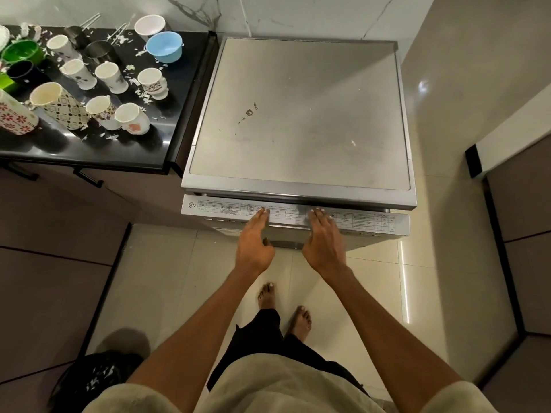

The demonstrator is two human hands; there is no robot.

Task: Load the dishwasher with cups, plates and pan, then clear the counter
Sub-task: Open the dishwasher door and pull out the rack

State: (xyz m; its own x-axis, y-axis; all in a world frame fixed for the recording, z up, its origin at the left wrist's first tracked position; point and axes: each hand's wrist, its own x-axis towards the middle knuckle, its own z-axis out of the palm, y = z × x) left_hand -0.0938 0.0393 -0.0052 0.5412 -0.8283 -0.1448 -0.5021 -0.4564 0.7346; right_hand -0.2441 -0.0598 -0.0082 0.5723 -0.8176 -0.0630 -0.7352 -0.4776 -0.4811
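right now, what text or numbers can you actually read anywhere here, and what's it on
"13": beside a small round logo at the left end of the dishwasher door's top edge.
Printed table along that same edge: too small and blurred to read.
Logo itself: not legible.
Cups on the counter: patterns only, no readable words.
Dishwasher top: marks and smudges, no text.

A black table [143, 150] is carrying many upright cups [107, 76], a blue bowl [165, 46], a green container [22, 53], steel tumblers [100, 52] and scattered white scraps [140, 93] among them.
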